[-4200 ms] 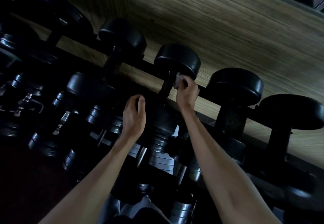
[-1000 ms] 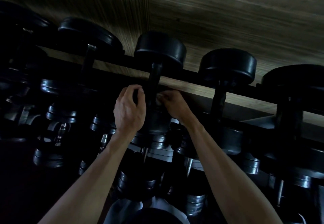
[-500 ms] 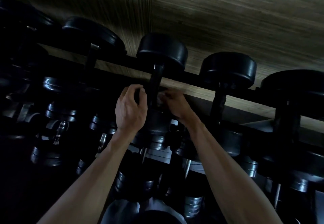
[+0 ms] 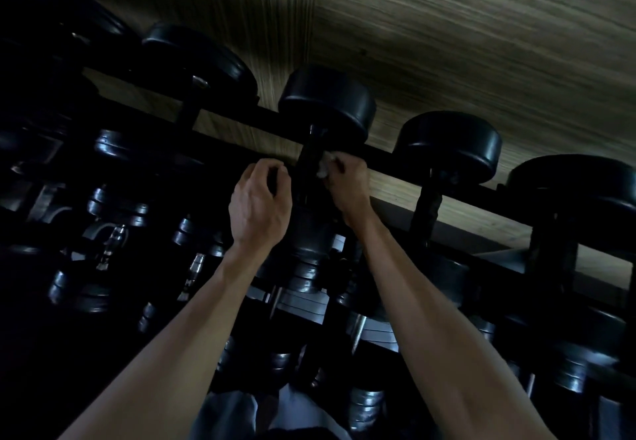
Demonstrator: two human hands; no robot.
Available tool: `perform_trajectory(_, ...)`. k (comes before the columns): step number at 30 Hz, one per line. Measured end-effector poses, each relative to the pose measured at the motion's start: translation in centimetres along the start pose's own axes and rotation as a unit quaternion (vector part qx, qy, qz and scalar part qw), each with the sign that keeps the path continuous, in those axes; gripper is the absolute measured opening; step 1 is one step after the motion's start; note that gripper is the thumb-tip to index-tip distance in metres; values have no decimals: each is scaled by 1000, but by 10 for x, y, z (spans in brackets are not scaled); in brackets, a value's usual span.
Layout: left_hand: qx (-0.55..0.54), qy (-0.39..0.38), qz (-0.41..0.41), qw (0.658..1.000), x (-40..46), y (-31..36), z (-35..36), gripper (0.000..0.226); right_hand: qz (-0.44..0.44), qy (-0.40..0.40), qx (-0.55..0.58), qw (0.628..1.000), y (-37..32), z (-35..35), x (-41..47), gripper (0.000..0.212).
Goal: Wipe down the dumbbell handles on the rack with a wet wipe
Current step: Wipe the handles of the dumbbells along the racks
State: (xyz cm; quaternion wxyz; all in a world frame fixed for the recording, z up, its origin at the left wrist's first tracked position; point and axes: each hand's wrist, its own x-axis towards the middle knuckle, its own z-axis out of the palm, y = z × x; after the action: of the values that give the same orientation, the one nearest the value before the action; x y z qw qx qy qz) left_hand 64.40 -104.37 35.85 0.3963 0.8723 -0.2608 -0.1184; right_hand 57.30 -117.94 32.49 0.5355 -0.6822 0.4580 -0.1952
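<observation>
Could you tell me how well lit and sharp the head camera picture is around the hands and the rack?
Head view: dim overall; the rack and lower dumbbells sink into near black, with only small glints on metal. The wood floor is brightest. The left hand, right hand and pale wipe are readable but soft. Wide-angle bending shows at the edges.

Your R hand (image 4: pixel 349 183) w/ wipe (image 4: pixel 323 166) slid back up the handle (image 4: pixel 307 171) toward the rack's back rail (image 4: pixel 385 160).
</observation>
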Motion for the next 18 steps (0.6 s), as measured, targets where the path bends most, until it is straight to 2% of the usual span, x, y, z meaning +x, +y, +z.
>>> perform_trajectory(2, 2, 3, 2, 1000, 0, 0, 1, 23, -25, -60, -32, 997, 7, -9, -15, 35)
perform_trajectory(5, -1, 6, 6, 1000, 0, 1, 1, 22, -12, -126, -56, 990, 6, -16, -21, 37)
perform_trajectory(7, 1, 7, 6, 1000, 0, 0, 1, 22, -26, -81, -40, 996, -3, -15, -14, 34)
perform_trajectory(10, 5, 6, 7, 1000, 1, 0, 2, 22, -7, 63, 9, 998, -20, -7, 5, 31)
perform_trajectory(13, 8, 7, 3, 1000, 1, 0, 1, 22, -45, 104, -24, 993, -25, 4, 8, 24)
perform_trajectory(15, 9, 11, 3, 1000, 1, -1, 2, 21, -95, 75, -49, 991, -20, 5, -7, 20)
perform_trajectory(18, 6, 15, 6, 1000, 1, -1, 2, 20, -129, -29, -74, 989, -4, -6, -25, 21)
